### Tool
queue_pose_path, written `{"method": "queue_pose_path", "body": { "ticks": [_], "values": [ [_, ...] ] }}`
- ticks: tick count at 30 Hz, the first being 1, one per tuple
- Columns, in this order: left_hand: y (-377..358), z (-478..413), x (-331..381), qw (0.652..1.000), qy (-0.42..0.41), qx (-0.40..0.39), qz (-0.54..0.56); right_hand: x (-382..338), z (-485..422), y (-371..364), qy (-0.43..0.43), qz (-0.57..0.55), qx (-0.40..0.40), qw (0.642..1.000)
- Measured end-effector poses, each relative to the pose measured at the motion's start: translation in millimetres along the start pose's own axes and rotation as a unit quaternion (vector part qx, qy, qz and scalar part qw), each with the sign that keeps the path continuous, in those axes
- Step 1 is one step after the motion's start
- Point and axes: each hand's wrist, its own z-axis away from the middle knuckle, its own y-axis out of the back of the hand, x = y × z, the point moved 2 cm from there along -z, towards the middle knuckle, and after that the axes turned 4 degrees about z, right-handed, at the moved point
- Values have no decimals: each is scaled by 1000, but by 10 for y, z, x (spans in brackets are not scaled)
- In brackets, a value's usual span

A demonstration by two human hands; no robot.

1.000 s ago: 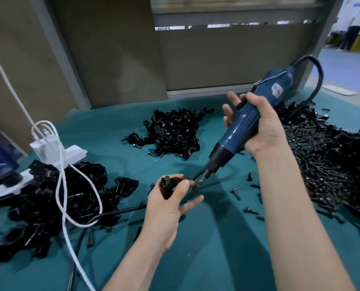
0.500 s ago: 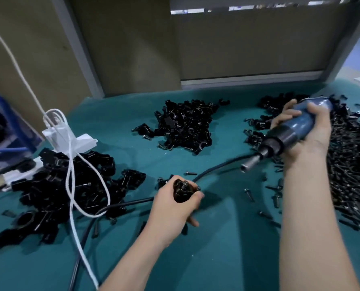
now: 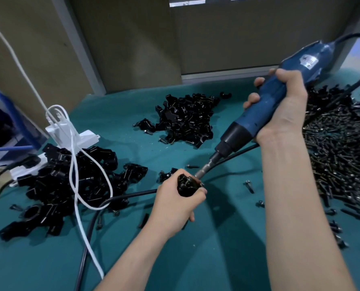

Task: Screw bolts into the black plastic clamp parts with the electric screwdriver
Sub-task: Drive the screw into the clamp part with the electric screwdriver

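- Table (image 3: 223, 259) with a teal cover fills the lower part of the frame and carries all that we describe.
- In the lower middle we see the left hand (image 3: 174, 206), its fingers curled round a black plastic clamp part (image 3: 186, 185) and gripping it just above the table.
- The right hand (image 3: 284, 110), in the upper right, is wrapped firmly round the blue body of the electric screwdriver (image 3: 256, 116).
- The screwdriver slants down and to the left, and its metal bit (image 3: 205, 170) meets the top of the held clamp part. We cannot tell whether a bolt sits under the tip.
- A pile of clamp parts (image 3: 187, 118) lies in the upper middle, well apart from both hands.
- A larger heap of clamp parts (image 3: 55, 185) spreads over the left middle, with a white cable (image 3: 74, 175) draped in loops across it.
- Behind that heap, towards the upper left, we make out a white power strip (image 3: 86, 139).
- A heap of black bolts (image 3: 338, 148) covers the right edge of the frame, beside the right forearm.
- A few loose bolts (image 3: 249, 185) lie on the table between the left hand and the right forearm.
- A black cable (image 3: 132, 195) lies across the table, passes behind the left hand and runs to the lower edge.
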Motion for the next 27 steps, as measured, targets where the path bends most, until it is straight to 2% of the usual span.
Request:
{"method": "queue_pose_path", "body": {
  "ticks": [12, 20, 27],
  "values": [
    [-1, -10, -40, 1000, -5, 4, -1, 64, 95, -170, 20, 19, -37, 999],
    [-17, -44, -74, 1000, 6, 1, 16, 62, 99, -179, 35, 12, -102, 994],
    [-21, -41, -76, 1000, 1, -2, 24, 83, 99, -177, 24, 0, -103, 994]
  ]
}}
